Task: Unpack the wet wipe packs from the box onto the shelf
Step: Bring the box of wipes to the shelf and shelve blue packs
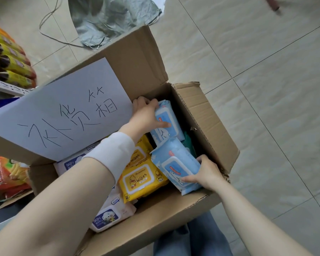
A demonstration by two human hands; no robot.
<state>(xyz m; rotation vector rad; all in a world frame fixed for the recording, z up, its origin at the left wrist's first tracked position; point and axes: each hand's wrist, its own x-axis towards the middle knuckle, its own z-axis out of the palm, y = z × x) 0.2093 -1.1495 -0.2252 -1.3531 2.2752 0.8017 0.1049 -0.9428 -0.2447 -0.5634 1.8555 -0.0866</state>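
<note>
Open brown cardboard box [207, 115]: left hand [146, 113] grips far pale-blue wipe pack [166, 124]; right hand [207, 172] grips near pale-blue wipe pack [175, 163] (yellow packs [142, 178] alongside).

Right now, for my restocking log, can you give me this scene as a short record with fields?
left hand: grips the far blue pack
right hand: grips the near blue pack, which is tilted
box: open cardboard, both hands inside it
other contents: yellow packs; white packs marked baby wipes
flap: sheet of paper with handwriting
shelf: at the left, holding yellow-wrapped goods
progress: neither blue pack is out of the box yet
</note>
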